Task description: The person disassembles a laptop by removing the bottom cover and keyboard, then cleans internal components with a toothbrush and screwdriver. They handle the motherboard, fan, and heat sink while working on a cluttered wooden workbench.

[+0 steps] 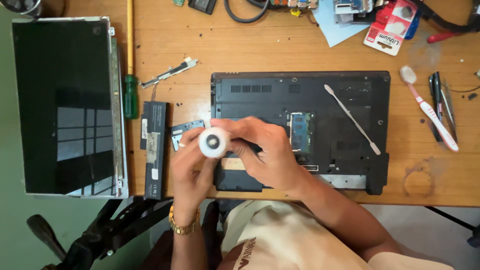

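Observation:
A black laptop base [340, 100] lies upside down on the wooden desk [280, 50], its memory slot [301, 131] uncovered. Both my hands are over its near left corner. My right hand [267, 152] grips a screwdriver whose round white handle end [214, 142] points up at the camera. My left hand [192, 160] steadies the same handle from the left; it wears a ring and a gold wrist chain. The screwdriver's tip is hidden under my hands. A white plastic pry tool [352, 119] rests on the laptop base.
A detached screen panel [65, 105] lies at the desk's left end. Beside it lie a green-handled screwdriver [130, 75], a black battery [155, 150], a small cover plate [185, 132] and a metal bracket [167, 73]. At right lie a toothbrush [427, 107], tweezers and pens [442, 105].

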